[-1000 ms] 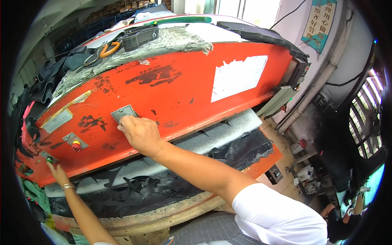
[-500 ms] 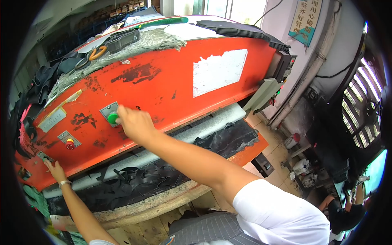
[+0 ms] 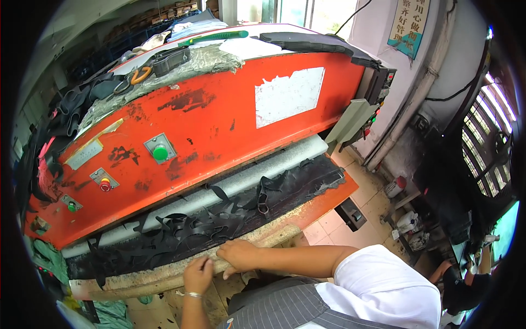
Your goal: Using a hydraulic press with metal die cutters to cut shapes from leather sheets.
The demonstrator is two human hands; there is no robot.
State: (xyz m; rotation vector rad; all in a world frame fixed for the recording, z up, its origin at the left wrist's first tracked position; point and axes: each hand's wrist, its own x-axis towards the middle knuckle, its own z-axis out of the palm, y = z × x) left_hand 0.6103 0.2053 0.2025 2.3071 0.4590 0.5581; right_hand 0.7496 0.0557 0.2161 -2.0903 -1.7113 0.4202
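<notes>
My left hand (image 3: 198,274), a bracelet at its wrist, is closed at the front edge of a worn tan board (image 3: 282,237). Just to its right, my right hand (image 3: 238,256) has its fingers over the same edge and its thumb lower down. Behind both hands, a tangle of thin black cut-out strips (image 3: 192,233) lies on a dark sheet (image 3: 296,187) on the board. Some strips stand up in loops. Beyond them, a long pale grey bar (image 3: 263,167) runs under the red-orange machine front (image 3: 219,123).
On the machine front are a large green button (image 3: 160,152), a red knob (image 3: 105,185) and a small green button (image 3: 72,206). Orange-handled scissors (image 3: 141,75) and stacked black sheets (image 3: 307,43) lie on top. A control box (image 3: 356,120) juts out at right. Another person (image 3: 466,290) is at far right.
Both hands have left the buttons on the machine front and come down to the board's front edge, close together. The black strips now stand up in looser loops. The view has shifted slightly.
</notes>
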